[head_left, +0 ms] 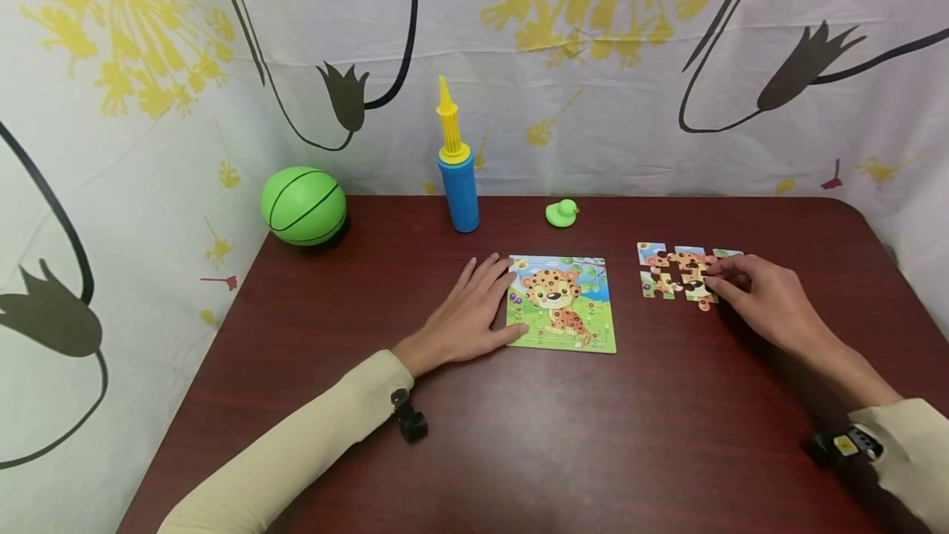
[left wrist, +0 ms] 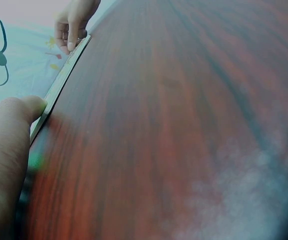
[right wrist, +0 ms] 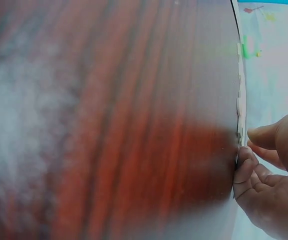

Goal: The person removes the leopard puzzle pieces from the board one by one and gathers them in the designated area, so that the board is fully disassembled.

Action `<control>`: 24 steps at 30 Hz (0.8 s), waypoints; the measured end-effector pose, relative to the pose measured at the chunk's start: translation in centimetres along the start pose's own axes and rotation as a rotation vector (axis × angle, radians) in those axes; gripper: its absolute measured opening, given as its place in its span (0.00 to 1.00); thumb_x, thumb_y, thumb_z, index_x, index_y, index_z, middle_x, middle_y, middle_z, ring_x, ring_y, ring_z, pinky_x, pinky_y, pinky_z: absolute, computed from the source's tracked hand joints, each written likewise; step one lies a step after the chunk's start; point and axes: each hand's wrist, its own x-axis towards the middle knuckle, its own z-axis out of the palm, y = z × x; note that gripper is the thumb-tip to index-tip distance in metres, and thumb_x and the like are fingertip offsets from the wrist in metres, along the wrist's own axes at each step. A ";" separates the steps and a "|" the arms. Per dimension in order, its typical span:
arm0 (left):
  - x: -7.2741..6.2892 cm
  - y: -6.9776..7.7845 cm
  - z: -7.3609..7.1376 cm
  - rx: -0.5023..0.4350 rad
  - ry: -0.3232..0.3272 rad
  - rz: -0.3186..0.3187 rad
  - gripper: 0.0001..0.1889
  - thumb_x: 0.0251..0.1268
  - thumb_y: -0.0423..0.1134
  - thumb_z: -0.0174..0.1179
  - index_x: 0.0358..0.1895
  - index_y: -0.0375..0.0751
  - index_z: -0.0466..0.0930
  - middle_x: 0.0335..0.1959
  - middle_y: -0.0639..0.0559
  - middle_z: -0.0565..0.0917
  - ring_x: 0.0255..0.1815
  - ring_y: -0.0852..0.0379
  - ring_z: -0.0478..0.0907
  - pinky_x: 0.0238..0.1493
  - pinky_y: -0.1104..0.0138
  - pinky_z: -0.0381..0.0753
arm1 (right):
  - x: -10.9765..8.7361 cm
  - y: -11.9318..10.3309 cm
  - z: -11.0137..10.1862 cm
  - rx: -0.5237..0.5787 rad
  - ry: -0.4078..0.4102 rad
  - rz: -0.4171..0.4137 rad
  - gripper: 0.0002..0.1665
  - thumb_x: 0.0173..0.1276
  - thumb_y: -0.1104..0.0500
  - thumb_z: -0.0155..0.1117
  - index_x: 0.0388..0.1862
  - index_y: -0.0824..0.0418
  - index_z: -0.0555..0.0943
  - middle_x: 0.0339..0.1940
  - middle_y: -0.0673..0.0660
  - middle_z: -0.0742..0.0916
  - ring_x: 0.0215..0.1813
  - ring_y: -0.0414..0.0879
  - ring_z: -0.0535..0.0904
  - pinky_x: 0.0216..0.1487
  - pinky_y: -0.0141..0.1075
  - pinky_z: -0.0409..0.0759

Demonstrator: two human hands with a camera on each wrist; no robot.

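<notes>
A square leopard-cub puzzle board (head_left: 569,316) lies flat on the table. My left hand (head_left: 474,311) rests along its left side, fingers stretched out and thumb on the lower left edge. In the left wrist view, the left thumb (left wrist: 31,107) touches the board's thin edge. To the right of the board lies a group of loose leopard puzzle pieces (head_left: 656,283), partly fitted together with gaps. At their right side my right hand (head_left: 771,303) pinches a puzzle piece between thumb and forefinger; the fingers hide most of it. In the right wrist view, the right hand (right wrist: 273,170) is low at the pieces' edge.
A green ball (head_left: 304,206) sits at the table's back left corner. Behind the board stand a blue and yellow hand pump (head_left: 461,188) and a small green rubber duck (head_left: 562,213). A patterned curtain (head_left: 593,105) hangs along the back of the dark wooden table (head_left: 563,435).
</notes>
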 end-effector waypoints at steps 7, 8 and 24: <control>0.0 0.0 0.0 -0.004 -0.004 -0.004 0.48 0.79 0.70 0.58 0.87 0.39 0.61 0.90 0.43 0.56 0.92 0.44 0.45 0.90 0.45 0.36 | 0.2 -0.4 -0.2 -0.015 0.000 -0.002 0.09 0.78 0.65 0.73 0.52 0.68 0.89 0.36 0.58 0.86 0.30 0.38 0.70 0.31 0.33 0.64; 0.0 0.0 0.0 -0.006 -0.003 -0.004 0.48 0.79 0.70 0.58 0.87 0.39 0.61 0.90 0.42 0.56 0.92 0.44 0.45 0.90 0.45 0.36 | 0.2 -0.5 -0.2 -0.016 0.002 -0.004 0.09 0.78 0.65 0.73 0.52 0.68 0.89 0.37 0.59 0.87 0.30 0.38 0.70 0.31 0.33 0.64; 0.0 0.0 0.1 0.007 -0.001 -0.004 0.48 0.79 0.70 0.57 0.87 0.38 0.61 0.90 0.43 0.56 0.92 0.43 0.45 0.90 0.44 0.38 | 0.4 -4.4 0.5 0.051 -0.034 -0.124 0.07 0.76 0.66 0.75 0.50 0.63 0.89 0.41 0.55 0.89 0.33 0.39 0.81 0.31 0.32 0.76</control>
